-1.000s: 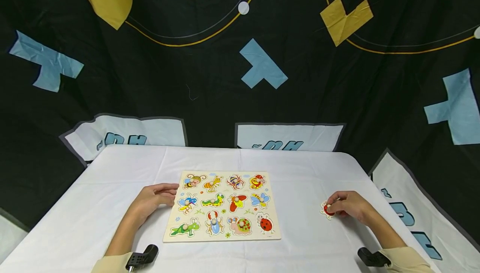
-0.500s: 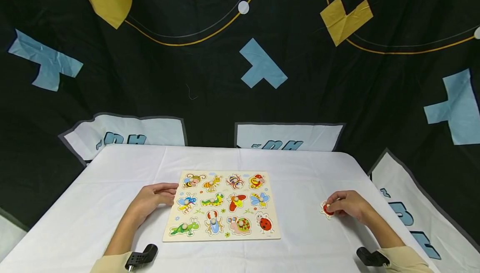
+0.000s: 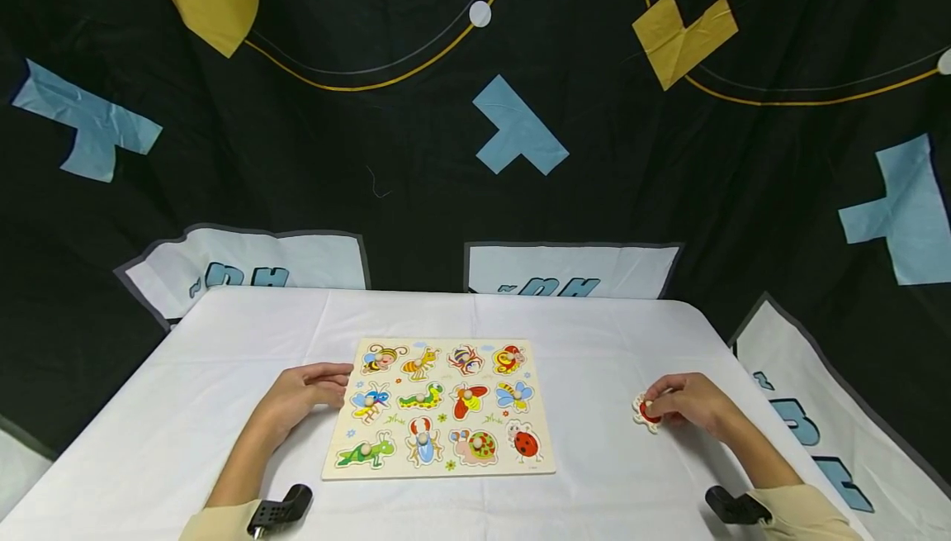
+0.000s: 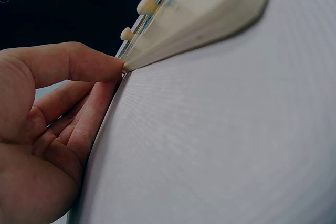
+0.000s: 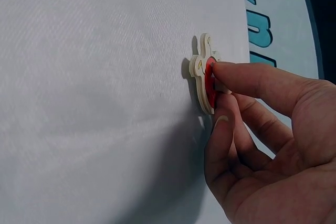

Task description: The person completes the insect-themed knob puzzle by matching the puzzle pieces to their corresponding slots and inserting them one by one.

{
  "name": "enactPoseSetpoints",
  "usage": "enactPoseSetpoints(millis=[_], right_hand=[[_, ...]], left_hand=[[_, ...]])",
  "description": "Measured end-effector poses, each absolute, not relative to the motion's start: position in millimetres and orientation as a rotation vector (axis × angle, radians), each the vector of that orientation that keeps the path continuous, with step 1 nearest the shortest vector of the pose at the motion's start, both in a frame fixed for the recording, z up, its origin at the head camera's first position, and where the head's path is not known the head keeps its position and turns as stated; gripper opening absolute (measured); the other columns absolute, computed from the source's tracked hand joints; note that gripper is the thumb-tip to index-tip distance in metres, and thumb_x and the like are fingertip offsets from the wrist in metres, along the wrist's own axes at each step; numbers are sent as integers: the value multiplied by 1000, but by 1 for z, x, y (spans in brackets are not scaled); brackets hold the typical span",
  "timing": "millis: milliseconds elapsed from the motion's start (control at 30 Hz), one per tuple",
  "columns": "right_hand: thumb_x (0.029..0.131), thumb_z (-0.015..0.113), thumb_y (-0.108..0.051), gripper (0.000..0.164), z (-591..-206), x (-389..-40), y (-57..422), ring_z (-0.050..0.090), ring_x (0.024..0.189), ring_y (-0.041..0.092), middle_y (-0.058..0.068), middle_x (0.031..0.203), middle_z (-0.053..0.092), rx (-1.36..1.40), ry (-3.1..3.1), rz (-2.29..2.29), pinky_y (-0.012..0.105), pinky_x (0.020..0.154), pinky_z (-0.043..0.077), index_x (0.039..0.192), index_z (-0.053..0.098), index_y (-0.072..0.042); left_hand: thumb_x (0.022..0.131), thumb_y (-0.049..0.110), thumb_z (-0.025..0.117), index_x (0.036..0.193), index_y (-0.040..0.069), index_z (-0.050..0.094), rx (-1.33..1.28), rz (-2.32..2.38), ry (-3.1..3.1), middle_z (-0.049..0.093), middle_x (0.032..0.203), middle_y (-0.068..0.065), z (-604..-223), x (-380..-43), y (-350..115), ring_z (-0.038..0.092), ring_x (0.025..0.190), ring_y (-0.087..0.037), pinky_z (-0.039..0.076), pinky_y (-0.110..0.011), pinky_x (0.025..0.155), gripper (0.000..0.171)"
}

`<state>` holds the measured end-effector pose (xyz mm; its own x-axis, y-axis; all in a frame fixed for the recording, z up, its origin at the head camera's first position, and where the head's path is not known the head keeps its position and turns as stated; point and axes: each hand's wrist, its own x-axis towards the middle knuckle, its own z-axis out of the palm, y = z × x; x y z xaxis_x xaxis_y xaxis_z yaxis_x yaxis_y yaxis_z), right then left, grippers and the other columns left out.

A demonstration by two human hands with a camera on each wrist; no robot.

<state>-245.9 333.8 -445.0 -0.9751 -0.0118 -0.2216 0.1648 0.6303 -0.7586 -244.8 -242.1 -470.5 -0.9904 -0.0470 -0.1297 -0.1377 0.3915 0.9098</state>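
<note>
A wooden peg puzzle board (image 3: 438, 471) with several insect pictures lies flat on the white table. My left hand (image 3: 292, 399) rests at its left side. In the left wrist view, the thumb (image 4: 89, 65) touches the board's edge (image 4: 210, 40), with the other fingers stretched out below it. Well to the right of the board, my right hand (image 3: 691, 402) pinches a red puzzle piece (image 3: 639, 417) with a cream rim. Up close, that puzzle piece (image 5: 202, 85) is close to the cloth, held between thumb and fingers; whether it touches is unclear. Its knob is mostly hidden.
A ladybird picture (image 3: 526, 446) without a knob is at the board's front right corner; the other pictures carry wooden knobs. White cloth (image 3: 594, 442) covers the table. A black curtain (image 3: 334, 169) with blue and yellow shapes hangs behind.
My right hand has risen very slightly with the red puzzle piece, which shows a little more of its rim. My left hand and the board have not moved.
</note>
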Motion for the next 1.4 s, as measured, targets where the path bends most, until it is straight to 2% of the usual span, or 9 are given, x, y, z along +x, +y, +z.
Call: enactPoseSetpoints(millis=[400,1000,1400], right_hand=[[72,76,-12,19,-443,-247,322,57,69,17,5,80,66,76,2633,-1274,31,60,47,88,70,-3],[74,73,-12,18,-435,-250,298,56,67,17,4,78,67,-107,2608,-1238,32,61,47,89,71,-3],[71,74,-10,17,-434,-251,280,52,62,16,3,73,65,-172,2592,-1237,32,57,43,87,71,-4]], left_hand=[[68,9,76,125,8,63,-174,1674,2562,69,105,-5,-472,-246,-244,63,92,-14,42,-29,84,59],[69,9,76,125,7,62,-162,1685,2548,69,104,-7,-473,-245,-243,64,91,-14,42,-27,83,58],[68,11,76,125,9,63,-166,1672,2569,70,103,-4,-475,-247,-245,63,94,-15,40,-31,87,58]])
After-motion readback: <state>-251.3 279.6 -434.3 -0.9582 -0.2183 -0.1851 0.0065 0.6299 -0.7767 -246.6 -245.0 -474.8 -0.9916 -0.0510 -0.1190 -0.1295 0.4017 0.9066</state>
